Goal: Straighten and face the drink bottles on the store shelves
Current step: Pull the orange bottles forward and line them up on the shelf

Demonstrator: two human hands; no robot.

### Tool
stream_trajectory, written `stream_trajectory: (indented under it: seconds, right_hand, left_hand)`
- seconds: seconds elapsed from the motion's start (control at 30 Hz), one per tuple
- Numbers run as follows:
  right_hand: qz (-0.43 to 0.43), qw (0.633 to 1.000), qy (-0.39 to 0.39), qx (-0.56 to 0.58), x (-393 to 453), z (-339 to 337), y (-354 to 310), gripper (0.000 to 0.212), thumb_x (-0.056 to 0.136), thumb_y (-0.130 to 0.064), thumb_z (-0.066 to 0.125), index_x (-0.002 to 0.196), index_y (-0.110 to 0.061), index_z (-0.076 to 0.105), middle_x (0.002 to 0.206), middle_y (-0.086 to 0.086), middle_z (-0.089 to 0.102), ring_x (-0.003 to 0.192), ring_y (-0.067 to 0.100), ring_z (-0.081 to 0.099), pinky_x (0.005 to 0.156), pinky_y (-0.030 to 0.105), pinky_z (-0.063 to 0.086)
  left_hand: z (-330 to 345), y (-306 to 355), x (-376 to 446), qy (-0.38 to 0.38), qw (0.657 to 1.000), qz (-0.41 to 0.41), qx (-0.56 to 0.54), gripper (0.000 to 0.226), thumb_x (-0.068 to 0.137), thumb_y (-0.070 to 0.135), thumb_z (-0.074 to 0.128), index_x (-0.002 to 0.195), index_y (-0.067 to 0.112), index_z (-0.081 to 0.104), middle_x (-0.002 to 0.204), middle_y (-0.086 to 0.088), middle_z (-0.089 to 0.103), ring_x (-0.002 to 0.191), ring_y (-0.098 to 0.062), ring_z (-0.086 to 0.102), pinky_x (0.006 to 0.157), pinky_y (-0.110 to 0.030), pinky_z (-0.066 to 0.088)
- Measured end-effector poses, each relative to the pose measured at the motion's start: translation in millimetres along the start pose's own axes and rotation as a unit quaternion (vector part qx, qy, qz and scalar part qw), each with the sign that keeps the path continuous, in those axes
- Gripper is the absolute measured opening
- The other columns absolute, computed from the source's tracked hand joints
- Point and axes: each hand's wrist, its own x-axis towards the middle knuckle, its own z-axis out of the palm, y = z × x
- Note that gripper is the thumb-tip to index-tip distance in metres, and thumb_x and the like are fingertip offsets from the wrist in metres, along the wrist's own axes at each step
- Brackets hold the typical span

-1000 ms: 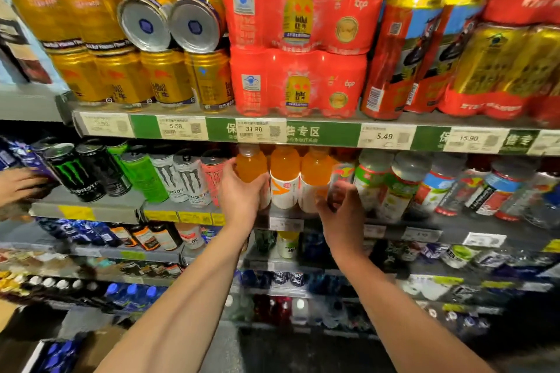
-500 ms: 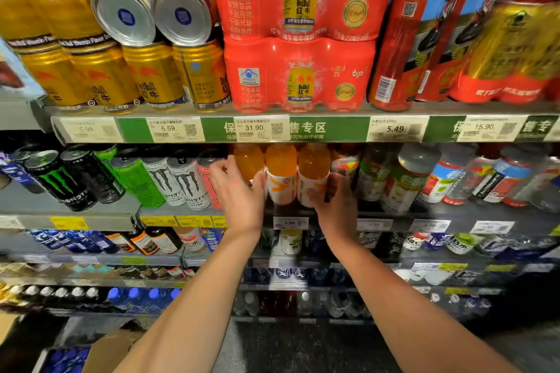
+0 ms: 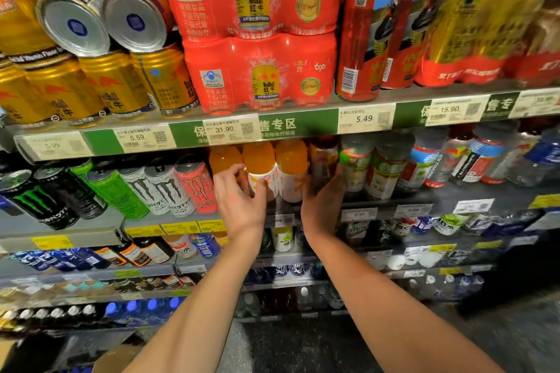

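Three orange drink bottles [image 3: 291, 160] with white labels stand side by side on the second shelf [image 3: 357, 204]. My left hand [image 3: 239, 206] curls round the leftmost orange bottle [image 3: 224, 158], and its thumb lies on the label of the middle one [image 3: 260, 160]. My right hand [image 3: 321, 206] grips the dark bottle with a red and yellow label [image 3: 323, 154] just right of the orange row, fingers on its right side and thumb on its left. The lower parts of both held bottles are hidden behind my hands.
Monster cans [image 3: 157, 188] lean in a row to the left. Green- and blue-labelled bottles [image 3: 385, 172] fill the shelf to the right. Above are gold Red Bull cans [image 3: 118, 85], two of them lying on their sides, and red multipacks [image 3: 260, 76]. Lower shelves hold small bottles.
The camera has moved closer and the shelves look larger. My left thumb has shifted onto the middle orange bottle. My right hand has stayed at the dark bottle.
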Motion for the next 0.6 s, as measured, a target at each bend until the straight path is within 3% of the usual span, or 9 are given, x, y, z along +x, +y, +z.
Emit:
stream_trajectory:
  seconds: [0.17,0.3,0.43,0.53,0.6]
  right_hand:
    - [-0.007,0.999,0.029,-0.032,8.1,5.7,-2.3,0.064,0.1,-0.031,0.058,0.152,-0.002,0.033,0.158,0.024,0.027,0.148,0.036,0.025,0.122,0.044,0.024]
    - [-0.007,0.999,0.043,-0.028,6.8,11.8,-5.0,0.058,0.1,-0.028,0.057,0.149,-0.002,0.037,0.15,0.022,0.042,0.14,0.035,0.04,0.115,0.045,0.035]
    - [0.026,0.998,0.059,0.026,6.2,15.3,-11.1,0.051,0.096,-0.015,0.06,0.142,-0.006,0.038,0.136,0.018,0.057,0.122,0.034,0.059,0.103,0.04,0.049]
    - [0.022,1.0,0.016,-0.01,10.2,12.3,-7.7,0.069,0.094,-0.007,0.057,0.154,-0.006,0.023,0.156,0.019,0.036,0.143,0.032,0.039,0.118,0.038,0.033]
    - [0.021,0.999,-0.011,-0.04,13.6,10.2,-7.1,0.077,0.092,-0.008,0.056,0.158,-0.01,0.016,0.16,0.018,0.028,0.146,0.033,0.032,0.119,0.045,0.031]
  left_hand:
    - [5.2,-11.1,8.9,-0.02,1.0,0.008,0.017,0.043,0.076,0.034,0.086,0.107,0.02,0.06,0.099,0.009,0.051,0.093,-0.012,0.051,0.083,-0.026,0.043]
    - [13.3,-12.7,12.8,-0.061,0.997,-0.005,0.041,0.038,0.078,0.04,0.084,0.091,0.032,0.048,0.082,0.012,0.05,0.069,-0.006,0.045,0.056,-0.016,0.03]
    - [18.0,-19.3,17.7,-0.063,0.997,0.016,0.037,0.036,0.08,0.032,0.082,0.083,0.028,0.047,0.074,0.007,0.051,0.063,-0.01,0.041,0.054,-0.026,0.024]
    - [16.3,-25.6,19.3,-0.054,0.997,0.049,0.027,0.035,0.082,0.025,0.081,0.079,0.027,0.046,0.072,0.006,0.051,0.062,-0.017,0.046,0.052,-0.03,0.031]
    - [14.9,-29.6,20.8,-0.048,0.997,0.051,0.017,0.037,0.084,0.019,0.078,0.078,0.031,0.043,0.071,0.007,0.053,0.062,-0.018,0.049,0.055,-0.038,0.041]
